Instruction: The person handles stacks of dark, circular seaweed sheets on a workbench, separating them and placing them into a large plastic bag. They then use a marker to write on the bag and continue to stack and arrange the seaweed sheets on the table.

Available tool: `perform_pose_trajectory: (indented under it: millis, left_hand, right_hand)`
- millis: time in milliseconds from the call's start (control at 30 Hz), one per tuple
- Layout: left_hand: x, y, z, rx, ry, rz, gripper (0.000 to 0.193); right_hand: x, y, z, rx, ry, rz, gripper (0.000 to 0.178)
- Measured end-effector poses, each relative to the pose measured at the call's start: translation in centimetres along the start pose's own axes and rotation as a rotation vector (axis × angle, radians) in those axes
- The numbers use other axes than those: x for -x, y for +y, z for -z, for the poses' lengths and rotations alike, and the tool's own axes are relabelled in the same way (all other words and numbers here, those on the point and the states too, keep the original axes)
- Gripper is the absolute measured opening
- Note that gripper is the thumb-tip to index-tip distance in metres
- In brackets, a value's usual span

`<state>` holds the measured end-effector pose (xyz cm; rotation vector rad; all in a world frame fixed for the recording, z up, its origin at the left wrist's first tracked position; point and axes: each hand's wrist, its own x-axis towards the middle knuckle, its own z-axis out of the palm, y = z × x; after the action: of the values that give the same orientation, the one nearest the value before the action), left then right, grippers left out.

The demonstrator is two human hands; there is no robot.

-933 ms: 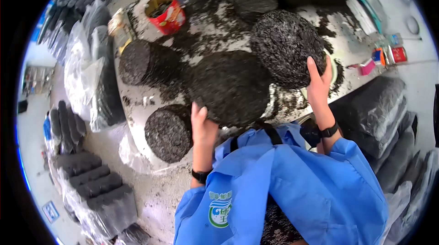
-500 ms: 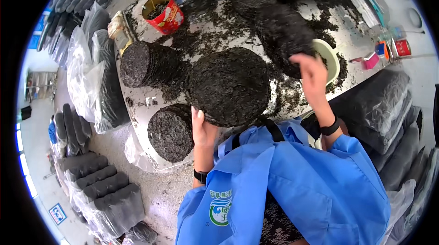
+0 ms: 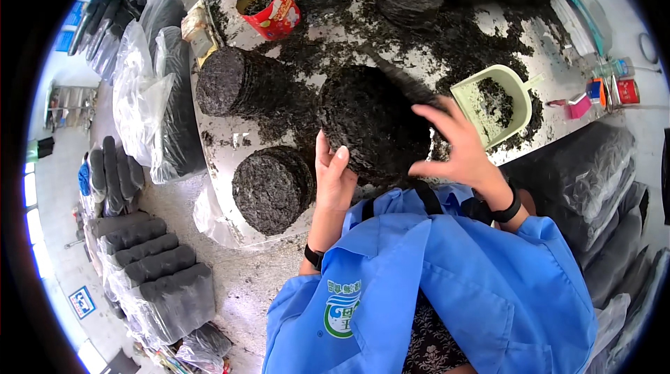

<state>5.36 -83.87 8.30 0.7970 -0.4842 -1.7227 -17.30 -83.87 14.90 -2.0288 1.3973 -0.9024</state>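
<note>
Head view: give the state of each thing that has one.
Middle stack: unwrapped
Dark sheet: tilted, blurred, by the stack's far right edge
Left hand: against the stack's left edge
Right hand: fingers spread, beside the stack
Near-left stack: unwrapped
Red bucket: open, dark scraps inside
Dustpan: dark scraps in it
Table: littered with scraps

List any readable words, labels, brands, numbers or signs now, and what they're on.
Blue work smock: printed characters by a round green-and-blue logo; legible in part, wording not copied here.
Red tub: pale printed markings, too small to read.
Red container, right: pale marking, too small to read.
Blue-bordered sign, left: too small to read.
</note>
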Motion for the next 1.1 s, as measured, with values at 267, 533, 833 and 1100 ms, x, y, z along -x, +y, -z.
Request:
perform_pose_trajectory:
  millis: [267,533,833,1100]
  left_hand:
    - [-0.7,-0.5,1.8,-0.033,0.054,-0.021,0.063]
    - [-0.4,0.0,5.7,0.313,0.139,0.042,0.053]
    - [-0.5,0.6,5.1,0.243,0.190,0.019,0.047]
    - [-0.7,0.4,-0.5,-0.142,0.050,-0.022,0.103]
  right_hand:
    - [1.7,3.2,0.2,-0.021,0.270,-0.187,0.033]
    - [2.2,9.6,3.2,-0.861,0.646,-0.418,0.044]
    - [1.4,7.8,3.0,-0.189,0.577,-0.251,0.031]
    - [-0.9,-0.8,-2.6,0.075,-0.090,0.169,0.067]
